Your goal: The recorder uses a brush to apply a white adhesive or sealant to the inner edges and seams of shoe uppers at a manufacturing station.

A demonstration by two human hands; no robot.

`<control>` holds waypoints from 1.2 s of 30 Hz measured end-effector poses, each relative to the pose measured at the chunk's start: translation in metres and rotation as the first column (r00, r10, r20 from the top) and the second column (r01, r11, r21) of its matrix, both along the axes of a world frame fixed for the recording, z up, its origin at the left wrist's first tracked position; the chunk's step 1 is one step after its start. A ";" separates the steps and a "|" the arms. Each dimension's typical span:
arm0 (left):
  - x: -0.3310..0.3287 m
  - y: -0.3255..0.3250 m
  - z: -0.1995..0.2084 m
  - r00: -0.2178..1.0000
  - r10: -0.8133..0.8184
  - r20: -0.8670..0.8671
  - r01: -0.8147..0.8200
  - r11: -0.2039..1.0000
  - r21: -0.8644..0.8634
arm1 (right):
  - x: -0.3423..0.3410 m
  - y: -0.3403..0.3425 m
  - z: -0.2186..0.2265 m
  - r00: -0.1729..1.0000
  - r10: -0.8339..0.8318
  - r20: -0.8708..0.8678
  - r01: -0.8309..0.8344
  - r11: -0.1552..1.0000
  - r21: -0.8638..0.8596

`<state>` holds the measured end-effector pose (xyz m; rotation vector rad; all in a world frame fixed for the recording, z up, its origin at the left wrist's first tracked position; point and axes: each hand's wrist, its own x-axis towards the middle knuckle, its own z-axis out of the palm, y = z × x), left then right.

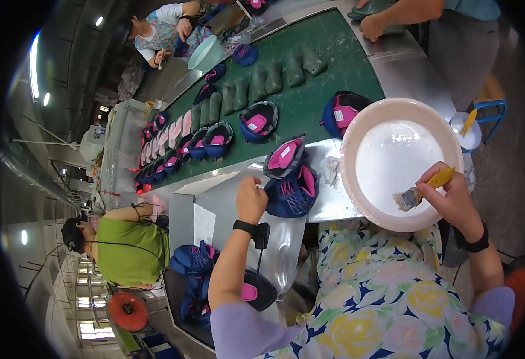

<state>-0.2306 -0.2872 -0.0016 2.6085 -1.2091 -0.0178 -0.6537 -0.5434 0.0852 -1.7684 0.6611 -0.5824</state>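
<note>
My right hand (pixel 451 200) grips a yellow-handled paintbrush (pixel 411 198), its bristles whitish and wet-looking, above a large pale pink basin (pixel 353 185) of white liquid (pixel 394 155). On the left, my left hand (pixel 252 201) is closed at the edge of a navy shoe upper (pixel 291 194) with pink laces and lining; some fingertips are hidden there. Touching that upper from behind is another upper (pixel 284 157), its pink inside turned up. A crumpled whitish scrap (pixel 331 170) lies on the metal ledge between the uppers and the basin.
Across the green conveyor belt (pixel 334 54) run rows of dark green shoe lasts (pixel 274 78), pink insoles and navy uppers (pixel 258 121). More uppers (pixel 193 260) fill a bin at lower left. Co-workers stand at the far side and the left. A white bucket (pixel 467 140) holds another brush.
</note>
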 end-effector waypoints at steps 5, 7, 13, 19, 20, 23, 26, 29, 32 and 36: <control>0.030 -0.029 0.004 0.939 -0.315 0.137 0.327 0.942 -0.077 | -0.006 -0.005 -0.003 0.999 -0.023 -0.048 0.024 1.000 0.007; 0.034 -0.049 0.006 0.866 -0.450 0.218 0.454 0.890 0.035 | -0.005 -0.009 -0.007 0.997 -0.030 -0.065 0.031 0.999 0.012; 0.031 -0.111 0.033 0.529 -0.843 0.100 0.817 0.537 0.211 | 0.003 -0.020 -0.011 0.994 -0.059 -0.097 0.065 0.996 0.055; 0.045 -0.135 0.085 0.855 -0.519 0.008 0.512 0.840 -0.179 | 0.000 -0.035 -0.008 0.977 -0.109 -0.183 0.109 0.994 -0.015; 0.052 -0.145 0.085 0.906 -0.415 -0.085 0.383 0.888 -0.256 | 0.001 -0.037 -0.007 0.974 -0.119 -0.194 0.122 0.993 0.002; 0.071 -0.178 0.068 0.957 -0.289 -0.022 0.279 0.940 -0.193 | 0.004 -0.038 -0.012 0.977 -0.113 -0.183 0.122 0.992 0.038; 0.090 -0.222 0.020 0.937 -0.231 0.263 0.223 0.973 0.063 | 0.009 -0.039 -0.013 0.982 -0.092 -0.164 0.104 0.992 0.067; 0.085 -0.264 -0.029 0.939 -0.079 0.335 0.002 0.974 0.226 | 0.011 -0.035 -0.016 0.987 -0.074 -0.143 0.085 0.994 0.074; 0.074 -0.272 -0.057 0.967 -0.021 0.252 -0.009 0.993 0.120 | 0.014 -0.034 -0.014 0.990 -0.043 -0.131 0.048 0.998 0.036; 0.050 -0.249 -0.014 0.941 -0.089 0.327 0.153 0.973 -0.174 | 0.002 -0.038 -0.014 0.991 -0.041 -0.129 0.038 0.999 -0.024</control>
